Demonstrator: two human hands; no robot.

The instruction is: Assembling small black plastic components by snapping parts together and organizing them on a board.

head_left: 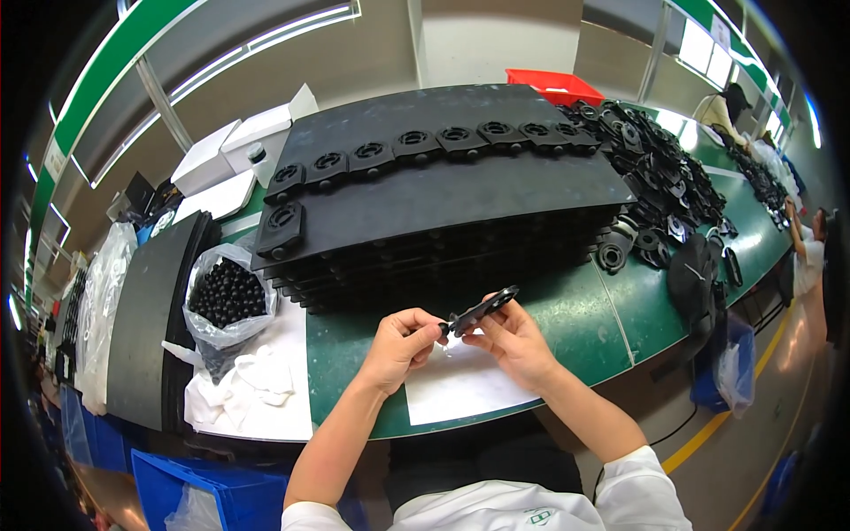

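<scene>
The left hand point(405, 347) pinches what may be a small ball point(444, 328), half hidden, beside the black part point(485, 310) between the hands; the right hand point(518, 347) grips that, presumably steadying it. Bagged balls point(227, 294) at nine o'clock and heaped parts point(651, 164) at two seem placed for reach.

The part point(487, 308) held in the right hand point(515, 343) is black, as is the small piece point(443, 328) in the left hand point(405, 345). Below them the paper point(465, 389) is white, the tabletop point(567, 310) green. Beyond both hands, the stacked boards point(398, 208) are plain black. Left of the left hand, black balls point(228, 292) fill a clear bag point(232, 334) beside white cloths point(257, 385). Beyond the right hand, the heap point(660, 168) is black with grey flecks and the tray point(567, 93) red; a yellow stripe point(699, 444) crosses the floor farther right.
</scene>
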